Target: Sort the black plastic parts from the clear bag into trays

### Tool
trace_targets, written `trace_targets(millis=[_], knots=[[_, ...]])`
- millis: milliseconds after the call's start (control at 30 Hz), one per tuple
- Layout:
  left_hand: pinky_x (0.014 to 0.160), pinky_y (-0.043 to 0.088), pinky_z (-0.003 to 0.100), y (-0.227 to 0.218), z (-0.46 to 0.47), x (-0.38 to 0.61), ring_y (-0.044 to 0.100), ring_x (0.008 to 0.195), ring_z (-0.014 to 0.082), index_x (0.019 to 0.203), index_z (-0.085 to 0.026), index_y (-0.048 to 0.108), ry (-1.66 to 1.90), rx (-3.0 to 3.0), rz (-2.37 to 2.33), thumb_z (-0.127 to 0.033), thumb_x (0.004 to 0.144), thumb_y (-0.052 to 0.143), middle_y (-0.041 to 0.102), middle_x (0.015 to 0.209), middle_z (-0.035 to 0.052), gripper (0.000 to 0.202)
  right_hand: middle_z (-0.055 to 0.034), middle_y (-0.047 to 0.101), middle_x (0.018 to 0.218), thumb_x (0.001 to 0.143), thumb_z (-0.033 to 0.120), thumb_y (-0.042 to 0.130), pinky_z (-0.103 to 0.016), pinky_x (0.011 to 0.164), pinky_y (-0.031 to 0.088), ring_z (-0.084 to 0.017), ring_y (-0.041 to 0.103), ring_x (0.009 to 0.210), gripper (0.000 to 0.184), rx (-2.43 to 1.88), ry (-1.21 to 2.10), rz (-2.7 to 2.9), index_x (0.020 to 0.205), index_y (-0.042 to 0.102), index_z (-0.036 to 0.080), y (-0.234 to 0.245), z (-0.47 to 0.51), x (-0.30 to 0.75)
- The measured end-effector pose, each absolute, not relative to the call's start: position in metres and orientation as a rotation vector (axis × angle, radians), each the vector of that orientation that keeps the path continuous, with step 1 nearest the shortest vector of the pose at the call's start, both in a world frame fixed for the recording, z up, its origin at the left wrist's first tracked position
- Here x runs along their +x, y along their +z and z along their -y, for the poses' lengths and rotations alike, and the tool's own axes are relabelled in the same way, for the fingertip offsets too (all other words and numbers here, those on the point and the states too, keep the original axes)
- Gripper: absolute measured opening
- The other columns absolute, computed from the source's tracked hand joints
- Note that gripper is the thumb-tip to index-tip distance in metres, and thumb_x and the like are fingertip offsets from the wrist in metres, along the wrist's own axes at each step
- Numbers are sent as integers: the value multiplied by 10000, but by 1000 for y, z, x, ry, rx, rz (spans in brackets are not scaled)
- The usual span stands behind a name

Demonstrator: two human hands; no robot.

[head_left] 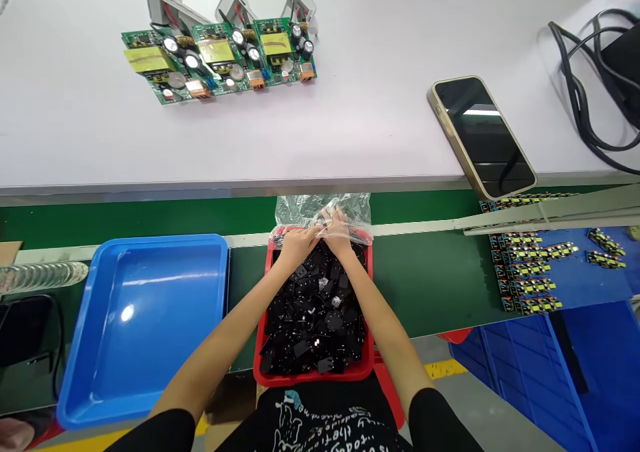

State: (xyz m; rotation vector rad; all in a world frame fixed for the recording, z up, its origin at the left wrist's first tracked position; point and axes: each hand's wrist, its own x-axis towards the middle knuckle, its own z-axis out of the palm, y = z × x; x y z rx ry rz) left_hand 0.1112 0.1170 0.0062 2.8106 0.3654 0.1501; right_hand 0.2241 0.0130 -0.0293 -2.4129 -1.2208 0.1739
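Note:
A red tray (370, 345) full of small black plastic parts (310, 305) sits directly in front of me. Over its far edge lies a clear plastic bag (295, 211), crumpled and spread toward the shelf. My left hand (299, 244) is closed on the near edge of the bag, just above the black parts. Close beside it, my right hand (337, 231) reaches forward at the bag with its fingers stretched out, partly behind the film. The two hands nearly touch at the fingertips.
On the left is a blue tray (150, 345). The white shelf (370, 125) above holds green circuit boards (220, 59), a phone (483, 139) and a black cable (580, 99). More boards (530, 269) stand in rows at right, near blue crates (530, 365).

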Motion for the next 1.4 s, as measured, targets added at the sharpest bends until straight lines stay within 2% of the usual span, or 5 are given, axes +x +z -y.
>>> trace_targets(millis=[400,800,1000,1167,1400], knots=[[719,445,364,-18,-100,65,574,770,239,1182,-174,582,332,2734,-299,-223,959,367,658,802,79,313,-210,150,1542,750,644,609,-610,1004,316,-434,160,1383,972,-2621,266,959,1479,224,130,-37,106,76],[668,431,331,-10,-93,70,552,756,227,1149,-188,596,329,2694,-369,-203,947,361,622,781,75,311,-121,502,1360,912,178,367,-441,1032,352,-262,450,1205,412,-2432,78,935,1276,559,170,-45,-7,169],[837,413,433,-6,-122,77,539,939,282,1045,-215,624,389,2560,-608,-152,874,426,628,932,107,269,-127,266,1526,975,283,274,-533,1141,156,-272,167,1421,503,-2456,26,917,1456,309,141,-33,-23,223],[915,395,484,-13,-172,59,495,1095,335,1086,-161,598,399,2282,-978,-196,780,524,557,1163,165,317,-111,259,1534,976,340,301,-509,1161,145,-257,180,1430,516,-2427,128,1013,1464,300,172,-37,45,216],[762,509,375,-37,-175,38,644,859,279,977,-170,691,185,1743,-1186,-475,861,415,712,901,91,427,-168,118,1560,970,476,250,-565,1107,260,-305,120,1442,681,-2375,320,800,1507,41,112,-55,103,197]])
